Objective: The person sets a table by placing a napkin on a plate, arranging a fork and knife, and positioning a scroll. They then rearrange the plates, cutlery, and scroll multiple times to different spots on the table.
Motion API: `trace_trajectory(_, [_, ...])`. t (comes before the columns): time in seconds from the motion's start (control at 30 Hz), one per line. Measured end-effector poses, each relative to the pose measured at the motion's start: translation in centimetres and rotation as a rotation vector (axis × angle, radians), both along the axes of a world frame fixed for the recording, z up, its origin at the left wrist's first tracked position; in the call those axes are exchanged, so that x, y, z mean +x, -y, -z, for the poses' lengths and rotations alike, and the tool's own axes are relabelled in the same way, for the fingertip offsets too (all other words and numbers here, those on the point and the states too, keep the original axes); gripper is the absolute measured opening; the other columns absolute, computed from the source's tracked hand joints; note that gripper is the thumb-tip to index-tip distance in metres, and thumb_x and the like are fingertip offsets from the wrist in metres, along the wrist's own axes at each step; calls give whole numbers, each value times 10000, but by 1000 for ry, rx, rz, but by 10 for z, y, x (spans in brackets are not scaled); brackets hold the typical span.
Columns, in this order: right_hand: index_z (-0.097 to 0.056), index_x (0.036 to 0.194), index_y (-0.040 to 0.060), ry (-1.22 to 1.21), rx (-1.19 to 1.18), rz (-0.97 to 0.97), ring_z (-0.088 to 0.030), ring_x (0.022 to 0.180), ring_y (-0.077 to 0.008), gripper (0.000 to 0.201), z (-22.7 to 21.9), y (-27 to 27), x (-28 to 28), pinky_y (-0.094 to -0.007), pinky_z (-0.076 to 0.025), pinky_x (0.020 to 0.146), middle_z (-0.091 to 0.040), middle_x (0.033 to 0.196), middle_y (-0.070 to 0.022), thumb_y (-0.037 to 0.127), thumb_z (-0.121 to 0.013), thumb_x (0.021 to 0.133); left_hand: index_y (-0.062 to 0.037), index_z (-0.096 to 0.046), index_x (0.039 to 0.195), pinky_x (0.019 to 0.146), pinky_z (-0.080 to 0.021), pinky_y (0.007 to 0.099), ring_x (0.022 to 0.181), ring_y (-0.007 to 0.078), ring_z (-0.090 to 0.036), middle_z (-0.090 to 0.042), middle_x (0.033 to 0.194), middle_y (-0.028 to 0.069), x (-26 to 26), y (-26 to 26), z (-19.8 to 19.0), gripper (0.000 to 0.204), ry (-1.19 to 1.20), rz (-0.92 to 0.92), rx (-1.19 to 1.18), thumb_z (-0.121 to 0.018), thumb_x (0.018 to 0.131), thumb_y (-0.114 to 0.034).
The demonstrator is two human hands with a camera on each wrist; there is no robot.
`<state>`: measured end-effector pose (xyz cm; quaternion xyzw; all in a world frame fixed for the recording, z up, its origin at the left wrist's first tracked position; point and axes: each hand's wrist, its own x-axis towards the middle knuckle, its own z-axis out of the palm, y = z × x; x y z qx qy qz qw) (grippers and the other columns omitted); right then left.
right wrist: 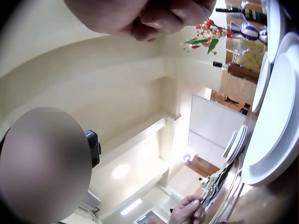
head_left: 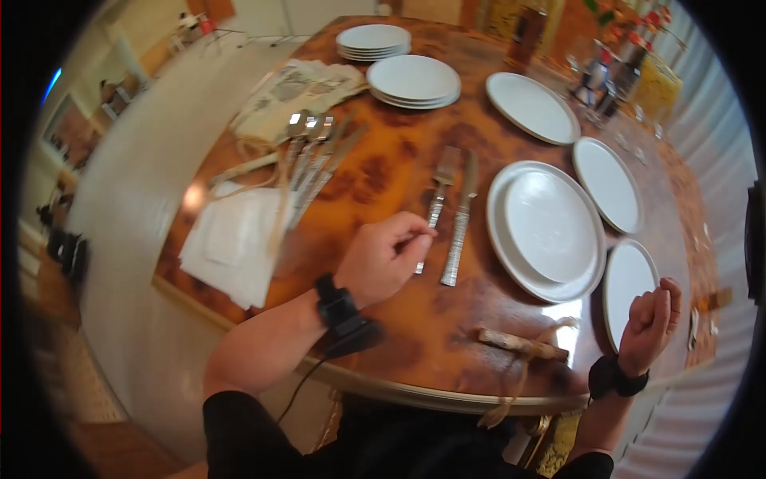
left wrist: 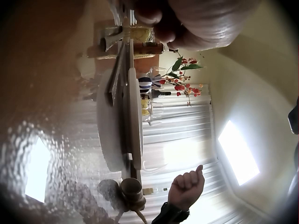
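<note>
Left hand (head_left: 388, 254) by silver, textured-handled fork (head_left: 437, 201).

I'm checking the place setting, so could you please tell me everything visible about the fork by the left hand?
The fork looks like shiny metal, with a patterned handle. It appears to lie flat on the glossy brown table, tines pointing away from the person and handle toward them. The left hand partly covers the handle; whether it touches the fork cannot be told. A knife lies to the right, roughly parallel, with bare wood-grain surface between.
</note>
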<state>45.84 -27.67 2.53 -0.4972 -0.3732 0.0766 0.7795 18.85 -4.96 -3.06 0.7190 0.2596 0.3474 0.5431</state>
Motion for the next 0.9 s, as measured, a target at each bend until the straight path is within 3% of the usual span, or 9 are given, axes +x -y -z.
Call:
trace_trajectory(0.13, [-503,977,-11,-38,-2,-106,-232,426,-18,140,19,-20,3,-193,-186,397,-307,520,50,86,-439,899,8,-565,883,509,-428,232,567,74,-538,-569,631,43,-5,-2,-14,106,-47,0,75,-536,840,-85])
trace_trajectory(0.23, [-498,962,-6,-66,-39,-130,-230,425,-18,125,35,-24,7,-194,-183,401,-304,510,53,88,-450,896,-2,-576,902,486,-360,179,536,15,-451,-539,604,-24,-2,-4,-13,99,-47,4,125,-529,848,-70])
trace_trajectory(0.37, [-486,922,2,-99,-97,-114,-244,420,-20,96,38,-20,4,-190,-184,405,-307,498,59,87,-463,883,2,-578,897,493,-359,178,550,14,-440,-533,643,-27,2,-5,-9,93,-78,-24,108,-531,848,-62])
trace_trajectory(0.4, [-485,920,2,-103,-99,-114,-250,421,-20,96,37,-18,5,-189,-186,405,-313,500,58,86,-466,879,12,-562,894,522,-417,203,593,42,-523,-582,661,22,2,-7,-9,98,-106,-19,118,-533,844,-67])
trace_trajectory(0.63, [-507,904,-6,-120,-185,-125,-322,452,-13,90,27,-10,3,-178,-245,412,-416,567,46,47,-449,861,-1,-562,920,487,-315,159,568,3,-417,-497,657,-44,2,-9,-3,89,-55,-90,13,-512,858,-42])
trace_trajectory(0.8, [-526,938,5,-226,-155,-187,-434,474,-20,106,17,-7,0,-159,-357,442,-483,621,36,46,-449,878,-3,-539,919,467,-260,154,531,-6,-359,-453,638,-62,-1,-11,1,74,-24,-127,46,-504,858,-26])
trace_trajectory(0.9, [-547,924,7,-204,-138,-186,-399,470,-1,108,18,-5,2,-154,-335,432,-466,614,48,69,-470,879,-18,-539,914,431,-226,155,493,-13,-322,-423,612,-72,-7,-16,-6,70,32,-174,38,-502,864,-51])
